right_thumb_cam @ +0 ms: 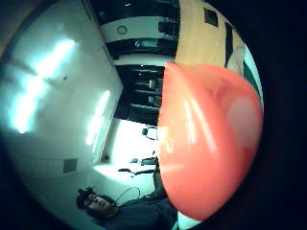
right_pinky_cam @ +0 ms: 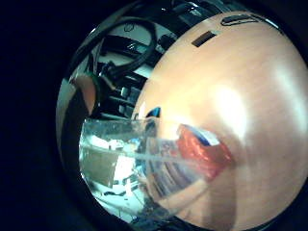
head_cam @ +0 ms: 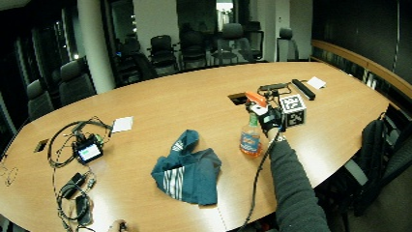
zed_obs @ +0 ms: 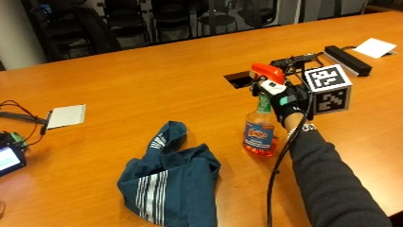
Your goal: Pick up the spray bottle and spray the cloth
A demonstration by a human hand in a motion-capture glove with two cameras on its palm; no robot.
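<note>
Right hand point(zed_obs: 283, 101) gripping bottle point(zed_obs: 260, 132) at neck, fingers curled round it just under orange spray head point(zed_obs: 267, 72). Bottle upright, base at or just above table point(zed_obs: 157, 80), cannot tell which. Orange liquid in lower part, label facing outside camera. Cloth point(zed_obs: 169, 179) lying crumpled on table, apart from bottle, dark teal with white stripes. Little-finger palm view: clear bottle body point(right_pinky_cam: 159, 159) close to palm. Thumb palm view: orange head point(right_thumb_cam: 206, 143) fills much of frame
</note>
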